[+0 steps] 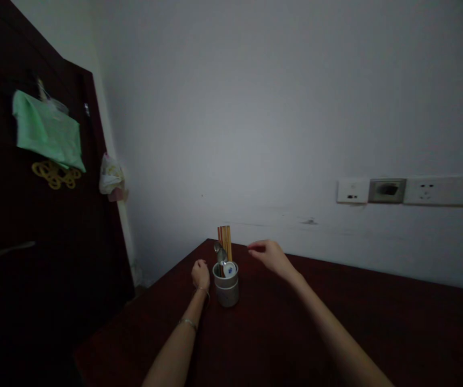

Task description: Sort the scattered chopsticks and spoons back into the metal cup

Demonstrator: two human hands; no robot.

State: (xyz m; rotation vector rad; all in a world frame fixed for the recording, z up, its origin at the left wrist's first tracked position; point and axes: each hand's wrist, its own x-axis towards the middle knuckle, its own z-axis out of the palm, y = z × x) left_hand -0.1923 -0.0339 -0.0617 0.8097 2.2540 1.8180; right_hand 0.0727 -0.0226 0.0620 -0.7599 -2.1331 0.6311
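Observation:
A grey cylindrical utensil holder [227,294] stands upright on the dark red table. Several wooden chopsticks [225,236] rise from it, along with metal spoons [221,253] and a white spoon with a blue mark [229,269]. Just left of the holder, my left hand [201,274] rests near the tabletop with its fingers curled in; nothing shows in it. My right hand [269,255] hovers to the right of the chopsticks, apart from them. Its thumb and bent fingers have a small gap between them, with nothing visible there.
The dark red table [280,328] meets a pale wall at the back. Sockets and switches [427,191] line the wall at right. On the left is a dark door [94,242] with a green cloth [48,129]; a plastic bag [111,176] hangs by its frame.

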